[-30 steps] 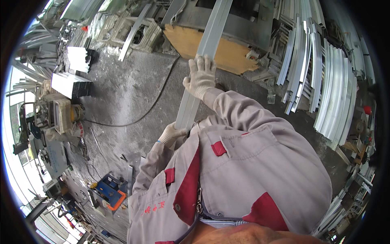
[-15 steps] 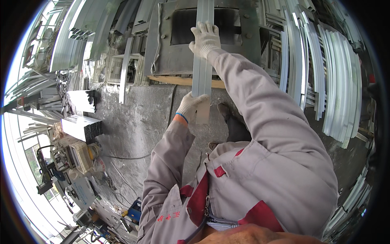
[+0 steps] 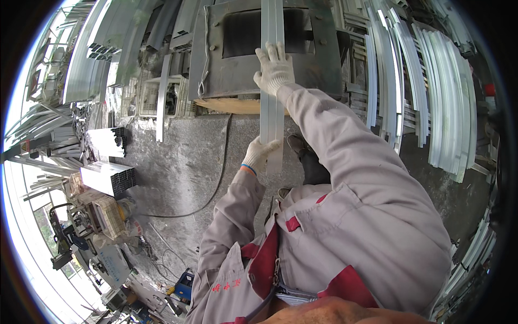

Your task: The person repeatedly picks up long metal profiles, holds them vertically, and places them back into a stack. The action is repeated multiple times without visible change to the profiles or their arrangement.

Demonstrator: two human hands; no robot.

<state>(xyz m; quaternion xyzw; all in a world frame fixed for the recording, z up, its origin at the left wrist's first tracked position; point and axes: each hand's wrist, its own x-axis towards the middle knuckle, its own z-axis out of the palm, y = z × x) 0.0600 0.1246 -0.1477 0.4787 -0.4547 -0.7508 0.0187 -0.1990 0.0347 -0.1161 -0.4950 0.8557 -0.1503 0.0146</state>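
Note:
A long silver-grey metal profile (image 3: 272, 121) with lengthwise grooves runs from the dark metal table toward my body. Near its close end my left hand (image 3: 258, 153), in a white knit glove, grips the profile, thumb across the top and the other fingers mostly hidden. Farther along, my right hand (image 3: 274, 70), gloved the same way, rests flat on the profile with its fingers spread. The far part of the profile crosses a dark rectangular opening in the table (image 3: 237, 81) and leaves the view at the top.
Stacks of long metal profiles (image 3: 448, 97) stand at the right, with more profiles (image 3: 89, 70) at the far left. Square tubes (image 3: 108, 177) lie on the floor at left. A black cable (image 3: 220, 186) curves over the floor. A plastic crate (image 3: 162, 97) sits left of the table.
The profile has come a little closer to my body, along with both hands. My right hand remains spread on it and my left hand still holds its near end.

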